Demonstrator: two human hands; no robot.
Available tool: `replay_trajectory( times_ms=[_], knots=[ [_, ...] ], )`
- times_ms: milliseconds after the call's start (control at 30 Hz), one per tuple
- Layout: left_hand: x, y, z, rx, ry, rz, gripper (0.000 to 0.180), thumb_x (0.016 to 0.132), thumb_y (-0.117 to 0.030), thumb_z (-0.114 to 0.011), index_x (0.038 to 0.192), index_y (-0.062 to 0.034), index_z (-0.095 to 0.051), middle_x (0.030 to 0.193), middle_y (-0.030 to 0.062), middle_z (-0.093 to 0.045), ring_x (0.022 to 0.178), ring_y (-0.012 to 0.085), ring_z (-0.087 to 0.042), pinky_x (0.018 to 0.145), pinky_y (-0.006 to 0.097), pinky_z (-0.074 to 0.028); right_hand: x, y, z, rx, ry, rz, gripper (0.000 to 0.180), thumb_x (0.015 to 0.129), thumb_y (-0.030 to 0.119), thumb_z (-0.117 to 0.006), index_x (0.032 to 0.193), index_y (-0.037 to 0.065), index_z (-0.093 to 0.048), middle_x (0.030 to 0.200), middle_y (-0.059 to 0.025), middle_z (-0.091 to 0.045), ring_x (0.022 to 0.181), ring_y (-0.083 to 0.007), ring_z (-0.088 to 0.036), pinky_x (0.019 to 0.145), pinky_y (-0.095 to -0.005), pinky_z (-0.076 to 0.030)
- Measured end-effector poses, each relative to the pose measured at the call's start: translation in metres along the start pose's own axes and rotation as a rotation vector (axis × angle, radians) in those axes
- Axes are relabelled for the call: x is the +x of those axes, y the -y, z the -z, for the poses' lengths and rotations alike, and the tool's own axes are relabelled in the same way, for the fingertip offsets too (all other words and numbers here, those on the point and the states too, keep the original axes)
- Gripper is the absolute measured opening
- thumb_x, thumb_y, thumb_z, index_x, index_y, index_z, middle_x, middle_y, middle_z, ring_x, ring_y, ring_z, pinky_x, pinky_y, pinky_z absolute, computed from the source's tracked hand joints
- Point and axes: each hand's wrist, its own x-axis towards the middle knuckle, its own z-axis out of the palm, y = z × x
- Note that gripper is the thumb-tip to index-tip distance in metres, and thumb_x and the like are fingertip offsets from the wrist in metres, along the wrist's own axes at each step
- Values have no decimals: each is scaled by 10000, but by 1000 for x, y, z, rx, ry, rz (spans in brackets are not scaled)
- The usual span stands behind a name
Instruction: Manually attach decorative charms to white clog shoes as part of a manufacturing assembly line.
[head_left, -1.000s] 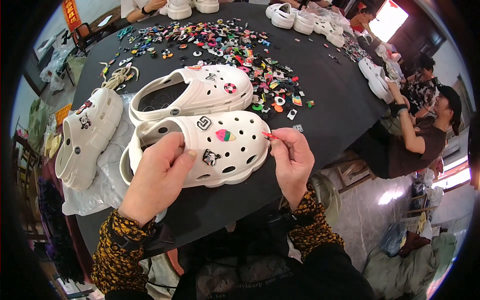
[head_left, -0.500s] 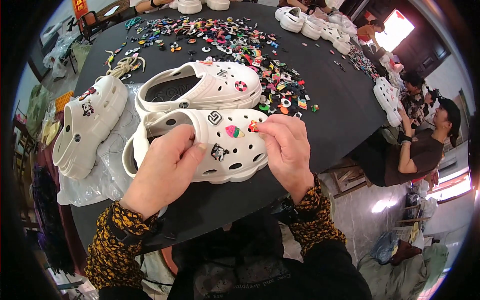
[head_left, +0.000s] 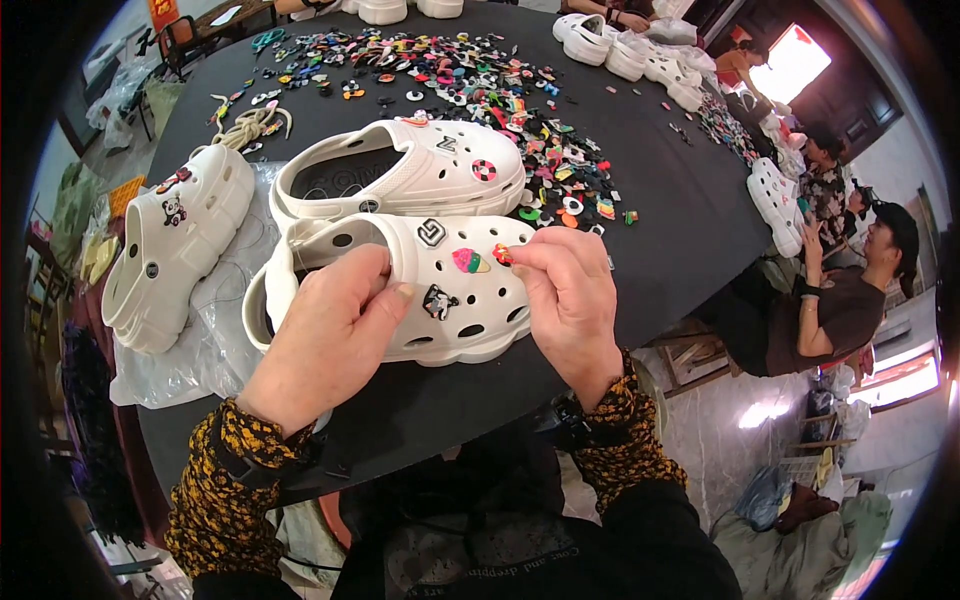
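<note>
A small workshop where shoes get decorated: a big dark counter carries white clogs and a wide scatter of little coloured charms, more clogs wait at the far edge, and other workers sit on the right.

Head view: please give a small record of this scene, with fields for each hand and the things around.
left hand: grips the near white clog at its opening
right hand: pinches a small red charm at the clog's toe
charms on clog: pink-green one, dark one
second clog: just behind
third clog: left, on clear plastic
loose charms: scattered across the black table
</note>
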Motion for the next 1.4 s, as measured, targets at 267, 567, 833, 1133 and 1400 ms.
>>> replay_trajectory(
  times_ms=[267, 567, 833, 1133, 1400],
  knots=[
    [2, 5, -7, -44, -126, -128, 179, 892, -126, -552, 848, 43, -514, 679, 178, -570, 609, 292, -550, 575, 358, -431, 2, 4, 4, -39, 47, 20, 268, 693, -36, -688, 920, 87, -615, 930, -60, -565, 820, -260, -522, 743, -360, -436],
    [1, 1, -3, 26, -3, -12, 178, 930, -98, -522, 1037, 43, -541, 840, 19, -590, 772, 63, -501, 699, 235, -444, 0, 4, 7, -103, 95, 45, 239, 717, 1, -651, 936, 90, -618, 942, -45, -556, 860, -240, -520, 760, -354, -421],
    [4, 14, -10, -68, -151, -191, 158, 890, -117, -547, 864, 36, -517, 713, 196, -589, 650, 342, -574, 589, 377, -441, 4, 6, 8, -118, 119, 69, 213, 728, 14, -626, 930, 82, -628, 938, -44, -556, 869, -227, -526, 763, -351, -409],
    [1, 3, 0, 39, -3, -26, 170, 931, -90, -513, 1042, 35, -540, 871, 28, -603, 796, 70, -525, 719, 239, -451, 1, 3, 6, -81, 113, 39, 231, 733, -3, -631, 949, 77, -616, 941, -65, -566, 867, -247, -538, 764, -361, -429],
    [1, 8, -8, -51, -133, -149, 175, 893, -129, -553, 871, 42, -525, 716, 197, -588, 651, 336, -575, 594, 372, -447, 7, -12, 8, -39, -46, -84, 113, 791, 16, -619, 895, 59, -626, 906, -103, -601, 875, -293, -572, 765, -379, -463]
  ],
)
